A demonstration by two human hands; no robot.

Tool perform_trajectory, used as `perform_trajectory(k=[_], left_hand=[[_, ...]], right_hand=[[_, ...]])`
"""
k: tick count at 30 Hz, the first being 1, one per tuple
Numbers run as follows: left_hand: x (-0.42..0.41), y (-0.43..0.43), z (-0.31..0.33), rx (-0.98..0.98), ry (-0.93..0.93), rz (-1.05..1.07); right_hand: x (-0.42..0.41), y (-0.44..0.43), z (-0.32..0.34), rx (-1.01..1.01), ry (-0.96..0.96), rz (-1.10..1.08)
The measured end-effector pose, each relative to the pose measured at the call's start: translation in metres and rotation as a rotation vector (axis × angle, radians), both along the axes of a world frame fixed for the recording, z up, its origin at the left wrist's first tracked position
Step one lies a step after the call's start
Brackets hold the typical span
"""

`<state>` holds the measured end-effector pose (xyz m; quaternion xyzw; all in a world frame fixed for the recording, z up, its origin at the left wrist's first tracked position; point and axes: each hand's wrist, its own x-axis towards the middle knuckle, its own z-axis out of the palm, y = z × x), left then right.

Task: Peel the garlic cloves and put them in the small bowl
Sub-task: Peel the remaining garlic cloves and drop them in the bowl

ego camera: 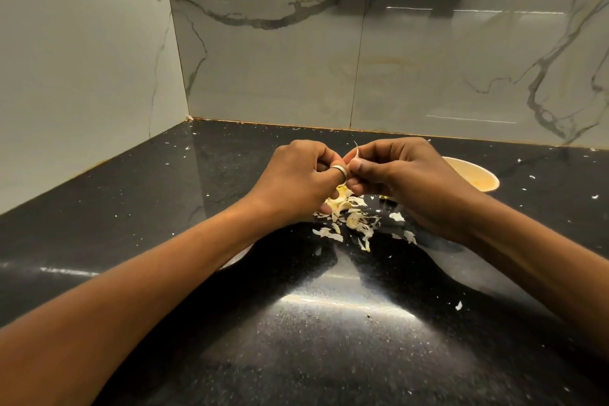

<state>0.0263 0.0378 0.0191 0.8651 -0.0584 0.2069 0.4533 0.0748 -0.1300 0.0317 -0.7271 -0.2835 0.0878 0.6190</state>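
Above the bench (313,339), a garlic clove (355,160) is pinched between left hand (296,181) and right hand (405,181); peels (356,221) are scattered below, a small bowl (479,175) just behind.

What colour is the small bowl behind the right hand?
The small bowl is pale cream-yellow; the head view shows it.

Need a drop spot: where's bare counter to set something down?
Free: counter left of left hand up to the wall; near strip before the peels. Crowded: peels under both hands pinching a clove, bowl behind right hand.
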Motion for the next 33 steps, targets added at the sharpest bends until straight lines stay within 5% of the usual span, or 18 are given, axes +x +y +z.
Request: perform_trajectory(k=[9, 18, 27, 33], left_hand=[[0.001, 0.002, 0.000, -0.071, 0.066, -0.080], [0.004, 0.007, -0.002, 0.291, -0.135, 0.065], [0.008, 0.015, -0.002, 0.381, -0.240, 0.231], [0.007, 0.018, -0.002, 0.463, -0.373, 0.079]], right_hand=[[0.000, 0.003, 0.002, 0.138, 0.178, -0.047], [-0.002, 0.000, 0.005, 0.080, 0.218, -0.042], [-0.003, -0.001, 0.011, 0.076, 0.314, -0.043], [-0.004, 0.000, 0.012, 0.067, 0.319, -0.086]])
